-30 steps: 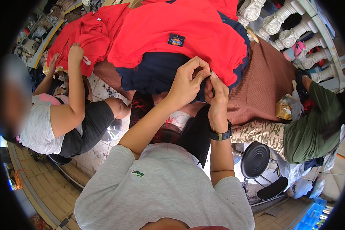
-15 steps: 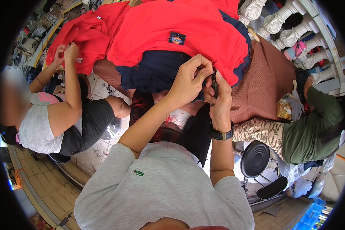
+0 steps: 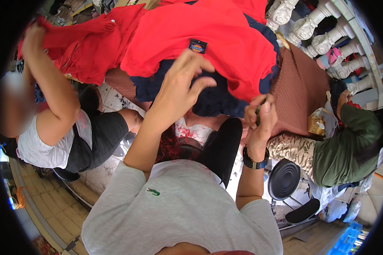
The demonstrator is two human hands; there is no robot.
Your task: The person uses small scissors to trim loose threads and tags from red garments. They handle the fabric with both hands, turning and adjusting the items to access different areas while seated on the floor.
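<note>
My left hand is raised with its fingers apart over a dark navy garment that lies under a big red garment bearing a small dark label. It holds nothing that I can see. My right hand, with a black watch on the wrist, is lower and to the right, closed in a fist around a small dark object that is mostly hidden. The two hands are apart. Black cloth hangs below them.
At the left a person in a white top and black shorts lifts another red garment. A seated person in a green top is at the right, beside a brown cloth, a black round stool and white balusters.
My hands were together at the edge of the red and navy garments. Now the left hand has pulled away to the left and opened, and the right has dropped lower.
</note>
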